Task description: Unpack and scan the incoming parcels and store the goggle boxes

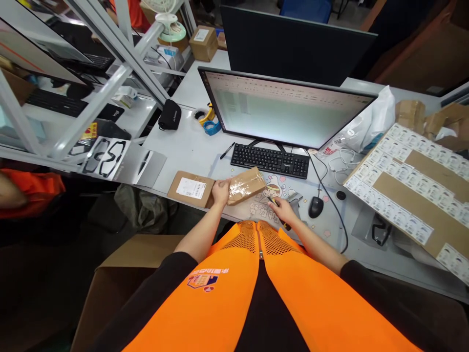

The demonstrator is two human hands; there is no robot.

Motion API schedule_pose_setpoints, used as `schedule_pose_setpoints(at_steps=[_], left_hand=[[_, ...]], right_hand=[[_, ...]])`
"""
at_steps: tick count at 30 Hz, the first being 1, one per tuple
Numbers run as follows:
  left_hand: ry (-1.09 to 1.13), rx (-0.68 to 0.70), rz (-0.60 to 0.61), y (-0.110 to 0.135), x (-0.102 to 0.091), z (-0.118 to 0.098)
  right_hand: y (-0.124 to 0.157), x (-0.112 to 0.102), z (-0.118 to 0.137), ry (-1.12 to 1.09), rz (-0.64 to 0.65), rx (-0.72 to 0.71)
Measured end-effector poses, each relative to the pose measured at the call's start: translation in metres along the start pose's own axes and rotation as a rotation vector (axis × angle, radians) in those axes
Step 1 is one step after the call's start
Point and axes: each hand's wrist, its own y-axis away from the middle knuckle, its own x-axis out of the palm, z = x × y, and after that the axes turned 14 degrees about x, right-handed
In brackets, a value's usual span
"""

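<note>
My left hand (221, 191) is closed on the near left end of a small cardboard box (246, 186) with shiny clear tape over its top. Left of that hand, a flat cardboard package (188, 188) with a white label lies at the desk's front edge. In my right hand (283, 211) is a black and yellow utility knife (271, 201), its front end pointing toward the box but apart from it. My fingers cover the knife's middle, and I cannot make out its blade. Beneath lies a cartoon-printed desk mat (261, 209).
A keyboard (270, 160), a mouse (315, 207) and a monitor (287, 110) stand beyond my hands. Tape rolls (211, 128) and a pen (227, 151) lie at the left. A label-covered cardboard sheet (395, 181) leans at the right. An open carton (128, 252) stands below the desk.
</note>
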Motion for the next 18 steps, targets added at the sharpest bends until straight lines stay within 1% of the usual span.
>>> schedule_pose_setpoints(at_steps=[2,4,5,7,9,10,12,13,14,15,16,17,18], left_hand=[[-0.046,-0.055,-0.017,0.033,-0.003,0.009],[-0.065,-0.099,0.055,0.074,-0.008,0.021],[-0.065,-0.119,0.117,0.096,-0.010,0.027],[-0.037,-0.147,0.270,0.132,-0.012,0.035],[0.076,-0.122,0.503,0.154,-0.006,0.035],[0.151,-0.077,0.633,0.158,-0.001,0.031],[0.272,0.058,0.870,0.156,0.010,0.016],[0.303,0.129,0.948,0.150,0.014,0.006],[0.309,0.192,0.976,0.141,0.016,-0.005],[0.297,0.249,0.959,0.131,0.016,-0.016],[0.271,0.302,0.887,0.120,0.013,-0.026],[0.225,0.351,0.767,0.109,0.007,-0.035],[0.158,0.396,0.619,0.097,0.000,-0.040]], right_hand=[[0.006,0.018,-0.002,-0.176,0.067,0.146],[0.006,0.033,0.003,-0.332,0.138,0.233],[0.005,0.038,0.009,-0.376,0.147,0.247],[-0.003,0.040,0.024,-0.402,0.127,0.214],[-0.016,0.033,0.044,-0.377,0.136,0.130],[-0.024,0.026,0.055,-0.356,0.155,0.084],[-0.042,0.010,0.077,-0.304,0.169,-0.009],[-0.050,0.001,0.085,-0.281,0.142,-0.053],[-0.056,-0.008,0.091,-0.265,0.095,-0.091],[-0.060,-0.017,0.093,-0.254,0.044,-0.121],[-0.061,-0.025,0.091,-0.247,0.003,-0.135],[-0.060,-0.031,0.085,-0.240,-0.019,-0.131],[-0.056,-0.036,0.077,-0.233,-0.017,-0.107]])
